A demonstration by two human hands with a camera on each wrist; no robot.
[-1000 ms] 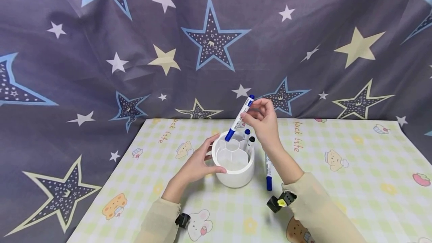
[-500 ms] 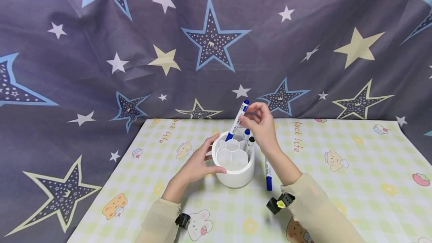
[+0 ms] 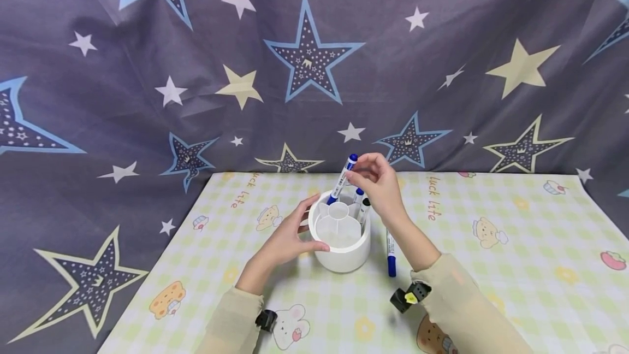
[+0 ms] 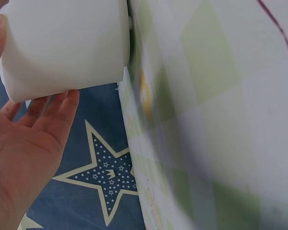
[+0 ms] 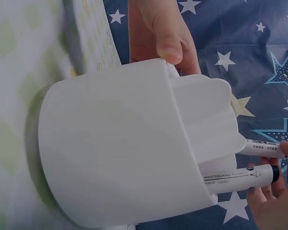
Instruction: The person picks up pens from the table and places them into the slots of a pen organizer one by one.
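Observation:
A white round pen holder (image 3: 344, 250) with several compartments stands on the checked mat (image 3: 491, 288). My left hand (image 3: 295, 234) grips its left side, thumb over the rim (image 5: 168, 38) and palm (image 4: 24, 143) against the wall (image 4: 62, 43). My right hand (image 3: 366, 173) pinches a white marker with blue ends (image 3: 342, 178), tilted, its lower end inside a rear compartment. Two more markers (image 3: 362, 204) stand in the holder's right side and stick out of it (image 5: 240, 178). Another blue marker (image 3: 390, 250) lies on the mat just right of the holder.
A star-patterned grey cloth (image 3: 314, 59) hangs behind the table and falls past its left edge (image 3: 162, 245). The mat carries cartoon prints. Small black wrist cameras (image 3: 408, 296) sit on both sleeves.
My right hand has come down and slightly left, lowering the marker so its tip now sits inside the holder. The left hand and the holder have stayed put.

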